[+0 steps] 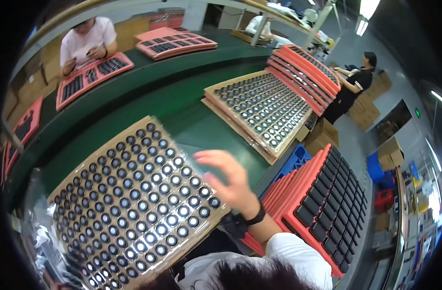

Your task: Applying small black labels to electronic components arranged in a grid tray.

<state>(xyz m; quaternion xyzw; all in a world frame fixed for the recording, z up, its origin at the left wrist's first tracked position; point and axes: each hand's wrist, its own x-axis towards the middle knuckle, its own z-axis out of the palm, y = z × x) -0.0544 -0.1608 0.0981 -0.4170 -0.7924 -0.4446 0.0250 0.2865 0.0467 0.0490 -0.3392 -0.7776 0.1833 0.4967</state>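
The tray (188, 239) at lower left of the frame appears fully loaded with small round parts (153, 197), though what remains cannot be judged, while nothing is grasped in the right hand's (230, 181) loosened grip beside it and the left hand cannot be made out.

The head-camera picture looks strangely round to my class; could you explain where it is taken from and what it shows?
There is no robot here, only a person with bare hands. A wide fisheye camera on the person's head looks down, so straight edges bend. On the green table lies a near brown tray filled with rows of dark round pieces; a similar tray lies farther away. The right hand is raised by the near tray's right side, fingers open, holding nothing visible. The left hand cannot be made out clearly. At right, stacked red trays carry black rectangular pieces.
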